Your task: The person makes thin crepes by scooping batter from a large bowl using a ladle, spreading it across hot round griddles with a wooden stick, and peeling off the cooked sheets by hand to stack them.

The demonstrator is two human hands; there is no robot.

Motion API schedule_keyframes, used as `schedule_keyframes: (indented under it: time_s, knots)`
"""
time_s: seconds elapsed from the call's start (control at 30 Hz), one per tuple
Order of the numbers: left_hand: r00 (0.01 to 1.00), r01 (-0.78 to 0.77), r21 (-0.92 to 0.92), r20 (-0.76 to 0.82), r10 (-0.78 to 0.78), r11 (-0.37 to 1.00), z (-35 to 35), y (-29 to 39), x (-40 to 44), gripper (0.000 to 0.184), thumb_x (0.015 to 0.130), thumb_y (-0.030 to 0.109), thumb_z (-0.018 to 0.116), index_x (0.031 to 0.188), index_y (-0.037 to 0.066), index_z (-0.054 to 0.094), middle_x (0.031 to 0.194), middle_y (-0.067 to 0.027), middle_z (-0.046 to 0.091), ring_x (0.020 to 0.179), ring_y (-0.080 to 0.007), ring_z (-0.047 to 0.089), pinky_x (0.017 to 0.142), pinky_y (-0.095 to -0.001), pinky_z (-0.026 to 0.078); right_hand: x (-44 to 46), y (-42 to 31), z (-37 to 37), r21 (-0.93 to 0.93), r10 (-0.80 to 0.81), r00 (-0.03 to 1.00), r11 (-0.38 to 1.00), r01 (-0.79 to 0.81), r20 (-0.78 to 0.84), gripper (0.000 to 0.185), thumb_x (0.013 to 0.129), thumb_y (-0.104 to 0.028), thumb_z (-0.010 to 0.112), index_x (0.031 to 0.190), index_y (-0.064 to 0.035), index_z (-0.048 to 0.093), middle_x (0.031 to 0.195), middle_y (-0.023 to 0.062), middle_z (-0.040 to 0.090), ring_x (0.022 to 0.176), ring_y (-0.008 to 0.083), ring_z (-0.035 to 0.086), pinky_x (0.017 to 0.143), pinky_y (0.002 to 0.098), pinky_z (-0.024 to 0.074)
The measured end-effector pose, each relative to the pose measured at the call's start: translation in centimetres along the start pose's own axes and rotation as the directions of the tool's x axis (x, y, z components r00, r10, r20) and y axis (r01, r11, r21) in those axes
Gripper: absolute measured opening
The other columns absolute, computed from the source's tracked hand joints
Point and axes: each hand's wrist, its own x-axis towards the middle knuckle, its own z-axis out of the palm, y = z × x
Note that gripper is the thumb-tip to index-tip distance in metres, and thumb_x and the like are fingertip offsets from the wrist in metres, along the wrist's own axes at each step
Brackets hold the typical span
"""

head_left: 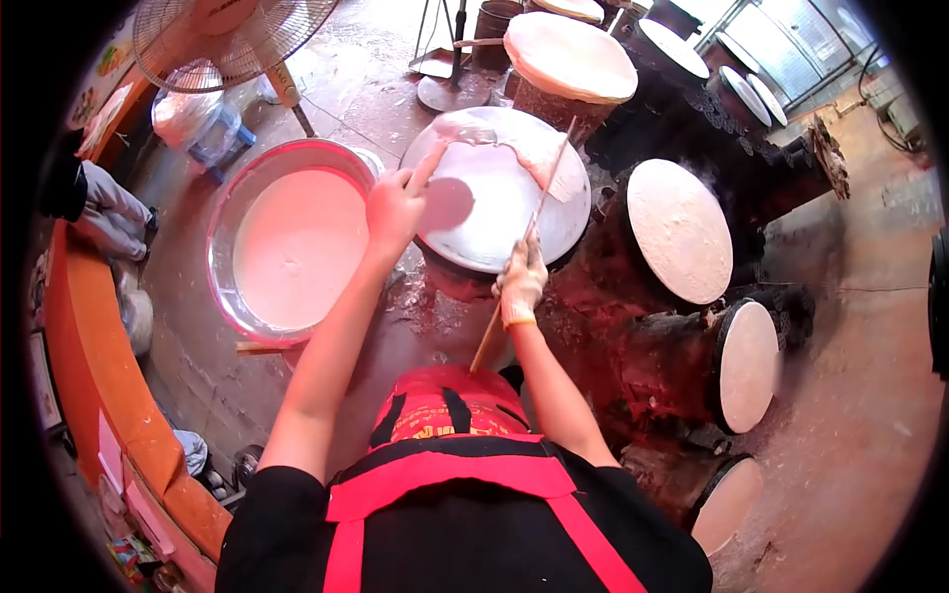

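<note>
My bare left hand (395, 212) is wrapped round the thick handle of a ladle (463, 128). The ladle's blurred head is over the far left rim of a round pale griddle (474, 222). My right hand (522, 277), in a pale glove with a yellow cuff, grips a long thin wooden stick (546, 193). That stick slants across the griddle's right side, its lower end near my red apron. A strip of wet batter (539, 158) lies along the griddle's far right edge. Left of the griddle stands a wide tub (222, 257) of pale liquid batter (297, 247).
Several round griddles on dark drum stoves stand to the right, such as one covered with a pale sheet (680, 232). Another covered griddle (571, 57) is beyond. A fan (232, 40) stands front left, an orange counter (104, 366) runs at left, and a person's legs (114, 208) show there.
</note>
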Motion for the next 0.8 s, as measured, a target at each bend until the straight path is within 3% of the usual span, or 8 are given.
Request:
schedule_keyframes:
  time_s: [0.07, 0.1, 0.23, 0.33, 0.43, 0.53, 0.63, 0.8]
  knots:
    - [0.995, 0.08, -0.046, -0.052, -0.082, 0.996, -0.7, -1.1, -2.0, 0.016, 0.076, 0.013, 0.059, 0.088, 0.006, 0.067, 0.079, -0.0124, 0.061, 0.073, -0.0267, 0.062, 0.066, -0.0359, 0.049, 3.1, 0.7, 1.5, -0.06, -0.035, 0.996, 0.997, 0.04, 0.086, 0.039, 0.095, -0.023, 0.05, 0.134, -0.0203, 0.046, 0.056, -0.004, 0.037, 0.035, 0.0075, 0.032, 0.03, 0.025, 0.0287]
    - [0.973, 0.228, -0.269, 0.03, -0.229, 0.936, -1.3, -1.1, -3.1, 0.017, 0.078, 0.014, 0.059, 0.09, 0.004, 0.066, 0.077, -0.0092, 0.06, 0.067, -0.0213, 0.06, 0.06, -0.0315, 0.047, 4.0, 0.6, 2.0, -0.056, -0.018, 0.989, 0.998, 0.026, 0.145, 0.039, 0.095, -0.025, 0.05, 0.133, -0.0215, 0.045, 0.055, -0.0035, 0.036, 0.035, 0.0078, 0.032, 0.03, 0.0251, 0.0278]
    - [0.774, 0.615, -0.68, 0.425, -0.469, 0.399, -3.5, -2.8, -9.1, 0.023, 0.083, 0.012, 0.056, 0.099, -0.003, 0.059, 0.07, -0.0016, 0.052, 0.053, -0.0083, 0.048, 0.046, -0.0204, 0.038, 2.3, -5.2, -0.4, -0.031, 0.234, 0.875, 0.969, -0.245, 0.423, 0.038, 0.096, -0.025, 0.048, 0.133, -0.0181, 0.046, 0.055, -0.0015, 0.038, 0.034, 0.0086, 0.031, 0.029, 0.0248, 0.0255]
    - [0.62, 0.701, -0.712, 0.577, -0.532, 0.046, -4.7, -3.0, -12.7, 0.013, 0.086, 0.012, 0.055, 0.092, 0.001, 0.052, 0.069, 0.0005, 0.045, 0.047, -0.0055, 0.04, 0.037, -0.017, 0.031, 0.9, -4.4, -5.0, -0.083, 0.156, 0.961, 0.987, -0.141, 0.23, 0.036, 0.096, -0.022, 0.049, 0.131, -0.0209, 0.049, 0.053, -0.0041, 0.037, 0.034, 0.0074, 0.032, 0.029, 0.0248, 0.0268]
    - [0.552, 0.727, -0.68, 0.661, -0.508, -0.095, -5.7, -2.7, -15.4, 0.009, 0.088, 0.009, 0.052, 0.091, 0.002, 0.048, 0.069, 0.0011, 0.044, 0.049, -0.0042, 0.04, 0.039, -0.0157, 0.03, 0.2, -2.3, -6.9, -0.074, 0.062, 0.989, 0.996, -0.052, 0.131, 0.037, 0.094, -0.03, 0.053, 0.131, -0.0263, 0.049, 0.054, -0.0034, 0.036, 0.033, 0.0075, 0.03, 0.029, 0.0251, 0.0258]
    - [0.459, 0.595, -0.528, 0.842, -0.284, -0.605, -5.7, -2.4, -16.6, 0.014, 0.093, 0.01, 0.05, 0.083, 0.007, 0.042, 0.064, 0.0031, 0.04, 0.045, -0.0027, 0.038, 0.033, -0.0145, 0.027, 1.5, -2.5, -4.8, -0.122, 0.146, 0.964, 0.985, -0.121, 0.222, 0.038, 0.095, -0.029, 0.052, 0.132, -0.0237, 0.048, 0.054, -0.0032, 0.037, 0.033, 0.008, 0.031, 0.029, 0.0255, 0.0263]
    - [0.423, 0.403, -0.353, 0.89, -0.171, -0.844, -5.4, -0.6, -17.1, 0.017, 0.096, 0.012, 0.047, 0.081, 0.004, 0.045, 0.059, 0.0019, 0.037, 0.042, -0.0037, 0.038, 0.032, -0.0145, 0.029, 3.3, -3.9, -2.1, -0.182, 0.218, 0.922, 0.969, -0.166, 0.318, 0.04, 0.094, -0.03, 0.052, 0.133, -0.0235, 0.047, 0.054, -0.0023, 0.038, 0.034, 0.008, 0.032, 0.03, 0.0251, 0.0279]
    - [0.355, 0.342, -0.376, 0.9, -0.251, -0.861, -3.4, 0.2, -18.5, 0.019, 0.094, 0.012, 0.051, 0.078, 0.003, 0.046, 0.058, 0.0022, 0.038, 0.042, -0.0043, 0.039, 0.034, -0.0162, 0.032, 4.6, -8.6, -3.9, -0.329, 0.441, 0.744, 0.893, -0.308, 0.502, 0.039, 0.094, -0.029, 0.053, 0.132, -0.0229, 0.049, 0.054, -0.0029, 0.038, 0.034, 0.0074, 0.03, 0.031, 0.0244, 0.0262]
